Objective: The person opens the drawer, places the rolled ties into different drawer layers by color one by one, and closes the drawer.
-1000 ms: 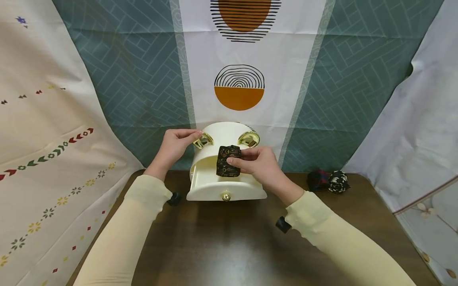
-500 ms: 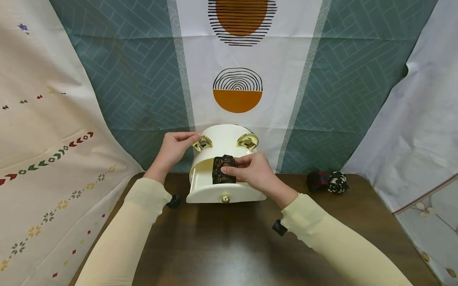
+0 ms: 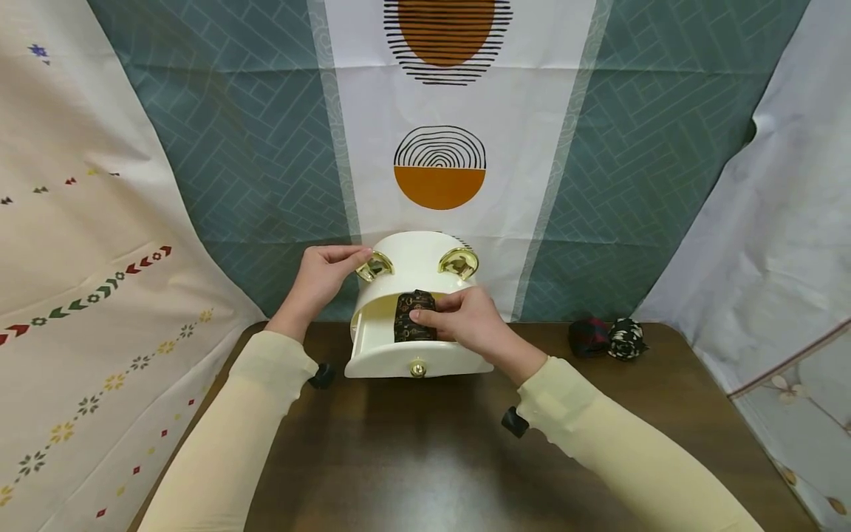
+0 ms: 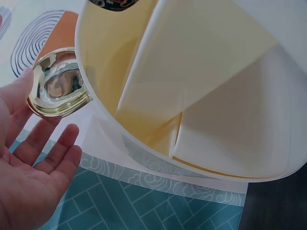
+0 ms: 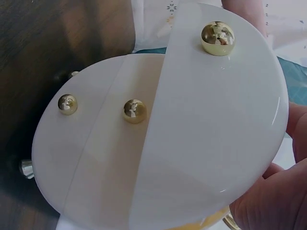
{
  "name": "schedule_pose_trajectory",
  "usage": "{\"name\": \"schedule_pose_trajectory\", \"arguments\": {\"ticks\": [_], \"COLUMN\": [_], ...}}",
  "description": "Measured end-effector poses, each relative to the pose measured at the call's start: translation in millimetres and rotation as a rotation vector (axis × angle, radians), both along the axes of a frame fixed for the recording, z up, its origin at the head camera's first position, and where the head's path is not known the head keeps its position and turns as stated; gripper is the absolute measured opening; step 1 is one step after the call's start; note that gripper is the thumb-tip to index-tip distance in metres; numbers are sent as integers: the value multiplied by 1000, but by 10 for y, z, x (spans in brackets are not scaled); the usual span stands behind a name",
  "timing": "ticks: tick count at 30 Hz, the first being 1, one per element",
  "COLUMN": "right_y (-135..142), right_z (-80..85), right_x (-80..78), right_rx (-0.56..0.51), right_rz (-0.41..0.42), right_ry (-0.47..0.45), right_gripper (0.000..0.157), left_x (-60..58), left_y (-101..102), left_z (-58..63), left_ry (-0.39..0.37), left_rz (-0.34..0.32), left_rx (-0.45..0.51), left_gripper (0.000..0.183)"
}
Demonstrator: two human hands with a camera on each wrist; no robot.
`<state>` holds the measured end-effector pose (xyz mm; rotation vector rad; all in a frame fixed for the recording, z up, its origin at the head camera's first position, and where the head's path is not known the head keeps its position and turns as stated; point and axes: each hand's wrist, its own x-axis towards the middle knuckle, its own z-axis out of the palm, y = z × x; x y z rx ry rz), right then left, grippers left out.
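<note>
A cream-white, rounded drawer cabinet (image 3: pixel 417 258) with two gold ears stands at the back of the table. Its top drawer (image 3: pixel 379 362) is pulled out. My left hand (image 3: pixel 322 277) pinches the left gold ear (image 4: pixel 60 84) between thumb and index finger, the other fingers loose below it. In my right hand (image 3: pixel 468 318) is a rolled, dark cloth (image 3: pixel 407 318) with a small gold pattern. The cloth is upright in the drawer's opening, its lower end hidden behind the drawer front. In the right wrist view, that drawer front (image 5: pixel 211 129) covers the cloth and part of the hand.
Two rolled cloths lie at the table's back right, a dark red-and-blue one (image 3: pixel 589 337) beside a black-and-white one (image 3: pixel 627 339). Below the pulled drawer, lower drawers with gold knobs (image 5: pixel 135 111) are closed. Patterned curtains hang behind and at both sides of the brown table (image 3: pixel 425 458).
My right hand has lowered the dark cloth from above the drawer into its opening, then barely moved over the last half second. The left hand stays on the ear.
</note>
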<state>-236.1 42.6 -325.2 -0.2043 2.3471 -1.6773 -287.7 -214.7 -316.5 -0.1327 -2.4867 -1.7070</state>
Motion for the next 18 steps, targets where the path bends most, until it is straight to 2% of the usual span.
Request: {"name": "schedule_pose_trajectory", "arguments": {"ticks": [6,18], "right_y": [-30,-80], "right_z": [19,-50], "right_x": [-42,-48], "right_rx": [53,104], "right_rz": [33,57], "right_ry": [-3,-24], "right_gripper": [35,37], "left_x": [-18,3], "left_y": [-3,-4], "left_z": [38,-3], "left_ry": [16,0], "left_rz": [1,0], "left_rx": [-8,-2], "left_gripper": [42,41]}}
